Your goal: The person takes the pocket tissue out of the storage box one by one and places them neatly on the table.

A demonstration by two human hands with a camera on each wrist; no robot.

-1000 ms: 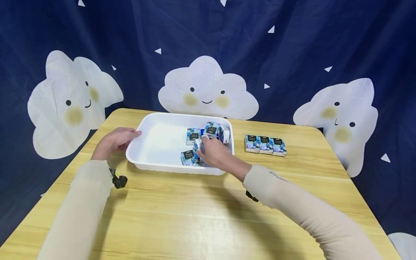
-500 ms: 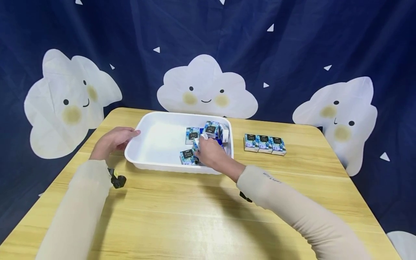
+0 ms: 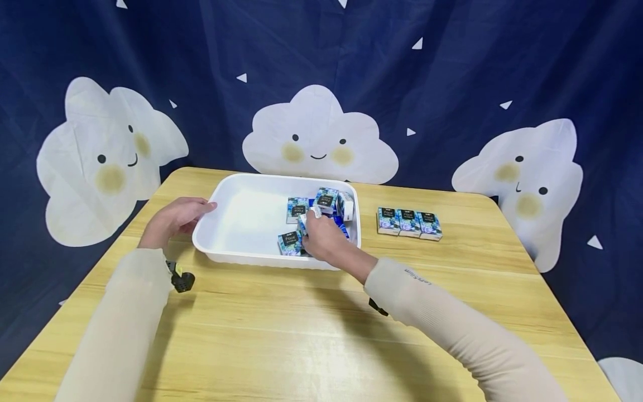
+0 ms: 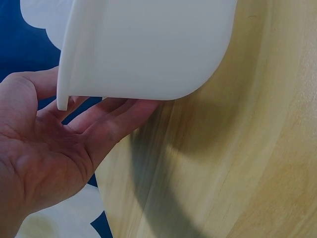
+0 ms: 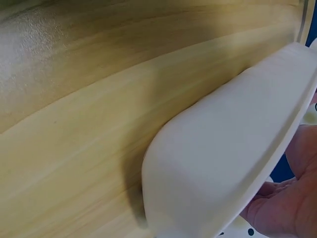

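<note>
A white tray (image 3: 236, 223) sits in the middle of the wooden table (image 3: 301, 335). My left hand (image 3: 176, 218) holds its left rim, thumb on top and fingers under the lip; the left wrist view shows those fingers (image 4: 114, 111) beneath the tray (image 4: 148, 44). My right hand (image 3: 324, 240) reaches into the tray's right part and grips a small blue-patterned tissue pack (image 3: 304, 221) standing on edge. Other packs lie around it: one in front (image 3: 289, 243), one behind (image 3: 297, 207), two at the back right (image 3: 327, 199). The right wrist view shows only the tray's outer wall (image 5: 223, 163) and part of my palm (image 5: 292, 203).
Three more tissue packs (image 3: 409, 223) lie in a row on the table to the right of the tray. The tray's left half is bare. A dark blue cloth with white clouds (image 3: 318, 139) hangs behind the table. Bare wood stretches between the tray and me.
My right hand has slid a little to the left inside the tray, still on the pack. The left hand and the tray have stayed where they were.
</note>
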